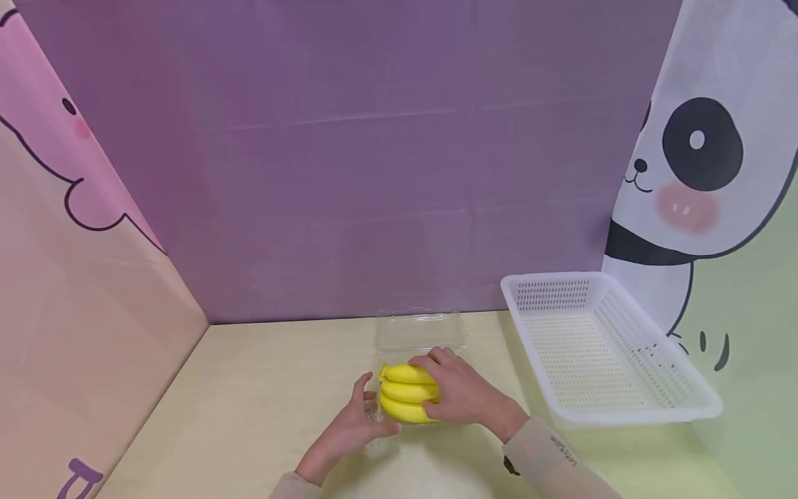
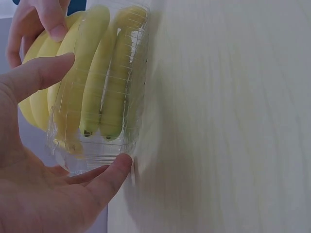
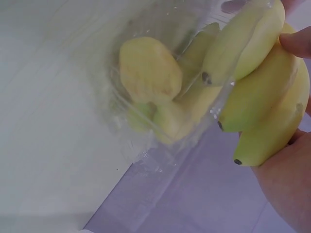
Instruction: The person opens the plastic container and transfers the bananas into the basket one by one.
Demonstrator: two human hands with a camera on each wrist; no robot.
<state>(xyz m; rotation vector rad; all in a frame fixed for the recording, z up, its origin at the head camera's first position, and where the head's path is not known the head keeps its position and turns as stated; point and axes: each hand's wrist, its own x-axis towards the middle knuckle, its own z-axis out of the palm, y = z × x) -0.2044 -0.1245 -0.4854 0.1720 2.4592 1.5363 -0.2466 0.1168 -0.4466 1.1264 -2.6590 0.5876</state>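
A bunch of yellow bananas (image 1: 408,394) sits at the top of a clear plastic clamshell box (image 2: 104,158), whose lid (image 1: 420,334) lies folded back behind it. My right hand (image 1: 460,388) grips the bunch from the right, thumb on the near side and fingers over the far side. More bananas (image 2: 114,87) show through the box wall, and in the right wrist view a rounded yellow shape (image 3: 149,68) appears behind the plastic. At the box's left end, my left hand (image 1: 352,424) has its fingers spread, fingertips at the lower edge and thumb near the rim.
To the right stands a white perforated plastic basket (image 1: 551,388) on the pale wooden table (image 1: 262,402). A purple wall (image 1: 349,173) closes off the back, with printed side panels left and right.
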